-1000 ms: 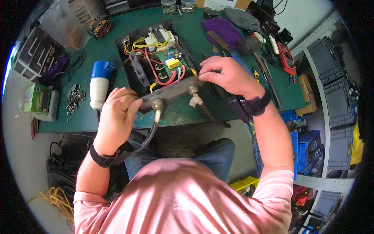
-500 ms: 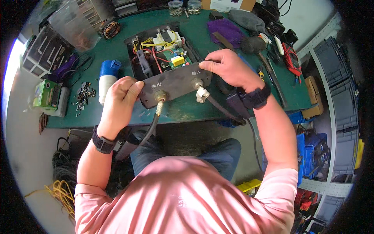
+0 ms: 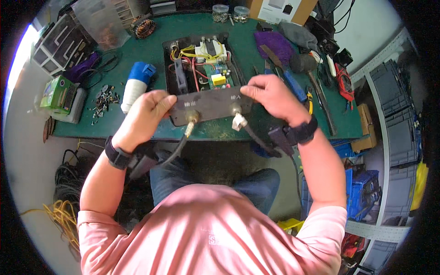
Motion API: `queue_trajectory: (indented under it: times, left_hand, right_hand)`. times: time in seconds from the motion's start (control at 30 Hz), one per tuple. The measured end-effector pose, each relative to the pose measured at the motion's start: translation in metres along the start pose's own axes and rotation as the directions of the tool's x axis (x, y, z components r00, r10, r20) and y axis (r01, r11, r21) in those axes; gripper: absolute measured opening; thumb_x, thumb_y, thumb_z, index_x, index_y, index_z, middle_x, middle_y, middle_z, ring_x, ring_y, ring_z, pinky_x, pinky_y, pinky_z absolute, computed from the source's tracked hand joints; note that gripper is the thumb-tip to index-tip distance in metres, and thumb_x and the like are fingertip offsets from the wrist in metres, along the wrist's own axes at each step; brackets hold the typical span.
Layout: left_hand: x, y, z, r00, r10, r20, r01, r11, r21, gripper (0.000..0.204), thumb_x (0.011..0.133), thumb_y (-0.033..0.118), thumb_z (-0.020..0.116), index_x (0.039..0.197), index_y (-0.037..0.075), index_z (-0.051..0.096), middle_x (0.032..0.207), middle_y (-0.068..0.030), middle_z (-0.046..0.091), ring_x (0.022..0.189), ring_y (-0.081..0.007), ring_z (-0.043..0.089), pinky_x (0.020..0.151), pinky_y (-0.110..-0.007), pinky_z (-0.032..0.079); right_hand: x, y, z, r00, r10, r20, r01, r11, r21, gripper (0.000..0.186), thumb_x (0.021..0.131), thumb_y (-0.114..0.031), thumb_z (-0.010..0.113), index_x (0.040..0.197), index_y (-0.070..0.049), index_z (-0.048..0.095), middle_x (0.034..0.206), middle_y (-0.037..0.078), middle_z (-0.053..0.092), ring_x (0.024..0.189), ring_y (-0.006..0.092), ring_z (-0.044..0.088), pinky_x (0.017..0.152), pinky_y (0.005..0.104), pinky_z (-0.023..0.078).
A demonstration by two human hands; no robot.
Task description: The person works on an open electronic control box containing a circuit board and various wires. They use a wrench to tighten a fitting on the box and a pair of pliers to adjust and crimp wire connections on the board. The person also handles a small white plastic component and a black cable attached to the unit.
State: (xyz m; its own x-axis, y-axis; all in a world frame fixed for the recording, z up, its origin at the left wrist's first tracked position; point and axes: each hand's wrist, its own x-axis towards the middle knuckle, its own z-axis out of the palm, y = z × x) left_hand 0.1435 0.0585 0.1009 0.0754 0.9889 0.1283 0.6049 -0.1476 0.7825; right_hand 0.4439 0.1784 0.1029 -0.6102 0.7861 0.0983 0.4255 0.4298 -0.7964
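A dark metal end panel (image 3: 211, 105) is held by its two ends, in front of an open black metal case (image 3: 169, 87). My left hand (image 3: 145, 114) pinches the panel's left end between thumb and fingers. At the right end, my right hand (image 3: 278, 98) pinches the upper corner. Two round cable fittings sit in the panel: a black cable (image 3: 176, 153) leaves the left one, and another cable (image 3: 256, 137) with white wrapping (image 3: 239, 122) at its fitting leaves the right one. Inside the case lie a green circuit board (image 3: 211, 71), yellow wires (image 3: 185, 52) and red wires (image 3: 195, 75).
Left of the case are a blue-and-white plug (image 3: 135, 87), loose screws (image 3: 105, 98) and a green box (image 3: 58, 95). To the right lie a purple cloth (image 3: 277, 48), a mallet (image 3: 302, 64), a file (image 3: 271, 56) and a red tool (image 3: 343, 82). Screw jars (image 3: 220, 13) stand at the back.
The panel's right end has come down with my right hand, so the panel lies more level. The whole view has shifted slightly. Both hands keep their grip.
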Motion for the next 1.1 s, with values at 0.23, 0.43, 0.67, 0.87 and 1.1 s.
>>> queue_trajectory:
  times: [0.23,0.43,0.67,0.87,1.1]
  left_hand:
    - [-0.029,0.019,0.005,0.994,0.085,0.074,-0.099,0.974,0.206,0.030,0.082,0.004,0.072,0.110,-0.005,0.062,0.110,-0.0185,0.064,0.103,-0.0342,0.063,0.091,-0.039,0.051]
    - [-0.044,0.028,0.022,0.993,0.110,-0.047,-0.089,0.943,0.322,0.031,0.082,0.002,0.069,0.112,-0.004,0.064,0.115,-0.0217,0.065,0.108,-0.0404,0.062,0.094,-0.042,0.051]
    - [-0.046,0.014,0.032,0.972,0.195,-0.129,-0.142,0.930,0.339,0.028,0.084,-0.005,0.061,0.111,0.000,0.067,0.112,-0.0197,0.069,0.100,-0.0387,0.066,0.088,-0.042,0.054]
    - [-0.048,0.009,0.035,0.959,0.237,-0.155,-0.170,0.920,0.354,0.030,0.082,-0.008,0.060,0.109,0.002,0.069,0.111,-0.0183,0.070,0.096,-0.0374,0.068,0.084,-0.042,0.055]
    - [-0.047,0.007,0.035,0.957,0.258,-0.133,-0.197,0.913,0.357,0.033,0.080,-0.008,0.060,0.111,0.001,0.067,0.113,-0.0186,0.069,0.099,-0.0380,0.066,0.087,-0.043,0.054]
  right_hand:
    - [-0.033,-0.009,0.007,0.938,-0.339,-0.071,0.312,0.917,-0.251,0.015,0.080,-0.016,0.076,0.082,-0.002,0.072,0.083,0.011,0.071,0.083,0.0303,0.066,0.075,0.0392,0.051]
    - [-0.044,-0.013,0.015,0.899,-0.422,-0.117,0.356,0.860,-0.365,0.013,0.074,-0.003,0.074,0.086,-0.003,0.072,0.086,0.012,0.071,0.086,0.0307,0.067,0.075,0.0398,0.054]
    - [-0.054,-0.013,0.025,0.857,-0.491,-0.157,0.376,0.804,-0.460,0.021,0.068,0.004,0.074,0.088,0.000,0.070,0.089,0.014,0.071,0.086,0.0324,0.068,0.075,0.0397,0.056]
    - [-0.057,-0.009,0.030,0.844,-0.514,-0.155,0.385,0.781,-0.492,0.023,0.067,0.004,0.076,0.088,0.000,0.070,0.091,0.013,0.072,0.089,0.0322,0.069,0.078,0.0392,0.057]
    - [-0.057,-0.004,0.031,0.824,-0.540,-0.174,0.403,0.772,-0.491,0.021,0.069,0.003,0.073,0.089,-0.001,0.069,0.092,0.012,0.070,0.091,0.0305,0.068,0.077,0.0383,0.057]
